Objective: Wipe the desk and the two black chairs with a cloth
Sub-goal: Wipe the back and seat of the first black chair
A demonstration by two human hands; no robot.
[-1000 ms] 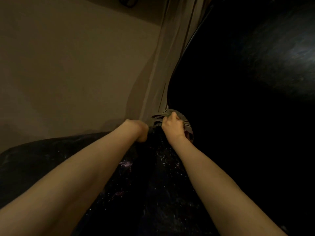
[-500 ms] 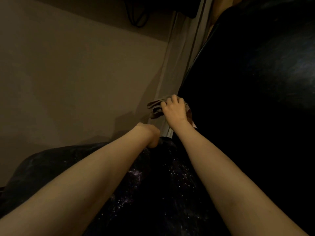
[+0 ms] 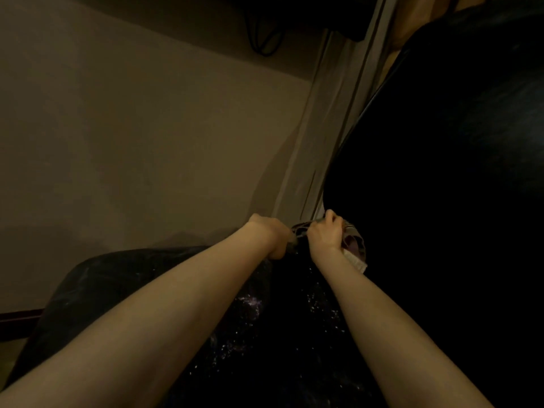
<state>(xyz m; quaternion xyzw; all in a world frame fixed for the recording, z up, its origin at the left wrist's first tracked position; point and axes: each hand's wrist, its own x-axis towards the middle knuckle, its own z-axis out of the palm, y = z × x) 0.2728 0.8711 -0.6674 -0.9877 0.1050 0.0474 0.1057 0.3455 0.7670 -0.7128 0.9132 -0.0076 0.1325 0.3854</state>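
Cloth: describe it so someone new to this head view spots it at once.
Start at the big black chair back filling the right side. At its left edge, beside the pale curtain, the right hand grips a bunched cloth. The cloth is the only patterned, pale-edged thing there, between dark upholstery and bare skin.

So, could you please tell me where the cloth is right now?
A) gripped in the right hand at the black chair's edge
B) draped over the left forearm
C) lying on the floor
A: the right hand is curled round the cloth at the edge of the black chair.
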